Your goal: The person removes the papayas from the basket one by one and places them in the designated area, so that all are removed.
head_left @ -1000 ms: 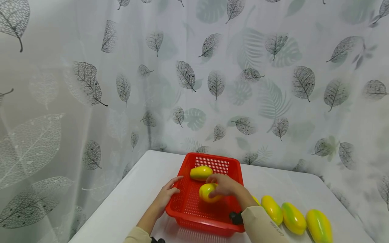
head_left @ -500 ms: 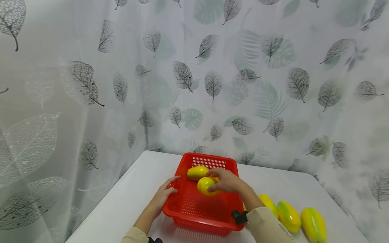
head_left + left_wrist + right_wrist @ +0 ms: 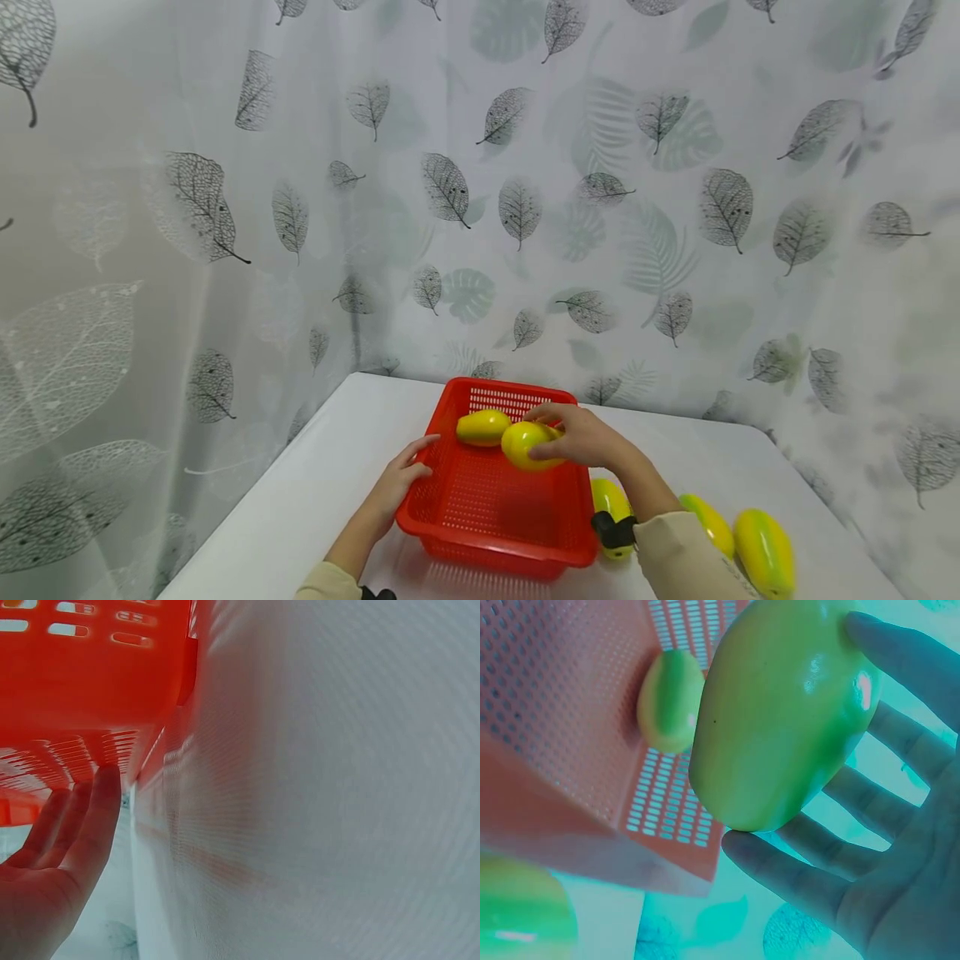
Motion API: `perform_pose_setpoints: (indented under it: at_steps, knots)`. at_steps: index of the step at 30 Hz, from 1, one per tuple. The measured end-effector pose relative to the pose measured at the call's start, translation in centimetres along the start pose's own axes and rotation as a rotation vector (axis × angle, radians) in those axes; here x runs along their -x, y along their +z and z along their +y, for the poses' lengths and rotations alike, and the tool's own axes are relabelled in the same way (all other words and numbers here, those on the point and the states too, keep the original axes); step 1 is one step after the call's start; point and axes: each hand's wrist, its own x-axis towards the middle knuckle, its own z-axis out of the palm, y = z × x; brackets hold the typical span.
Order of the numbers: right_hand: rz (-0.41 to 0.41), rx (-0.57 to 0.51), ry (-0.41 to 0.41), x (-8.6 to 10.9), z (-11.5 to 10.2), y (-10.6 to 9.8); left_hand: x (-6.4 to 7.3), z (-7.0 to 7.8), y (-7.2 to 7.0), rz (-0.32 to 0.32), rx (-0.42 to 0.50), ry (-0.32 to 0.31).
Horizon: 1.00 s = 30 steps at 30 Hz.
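My right hand (image 3: 581, 433) grips a glossy yellow-green papaya (image 3: 522, 446) by its side, thumb and fingers spread around it, over the right part of a red plastic basket (image 3: 502, 554). In the right wrist view the held papaya (image 3: 780, 720) hangs near the basket's perforated wall (image 3: 667, 799). Another papaya (image 3: 483, 427) lies inside at the back left of the basket. My left hand (image 3: 397, 482) rests at the basket's left rim, and the left wrist view shows its straight fingers (image 3: 94, 817) against the outer side wall.
To the right of the basket, a papaya (image 3: 611, 500) lies on the white table (image 3: 315, 483), partly behind my right wrist. Farther right are two more papayas, one beside my sleeve (image 3: 708, 525) and one beyond it (image 3: 765, 550). A leaf-print curtain (image 3: 480, 208) hangs behind the table.
My right hand has raised the gripped papaya from low in the basket, up and toward its right rim. The left hand keeps its place at the rim. The head view has shifted slightly.
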Motion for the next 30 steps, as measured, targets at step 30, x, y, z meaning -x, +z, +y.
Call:
perform_pose_setpoints:
  at_steps: [30]
  knots:
    - [0.122,0.03,0.073,6.0,5.9,-6.9,0.0,0.0,0.0,-0.005,0.008,-0.004]
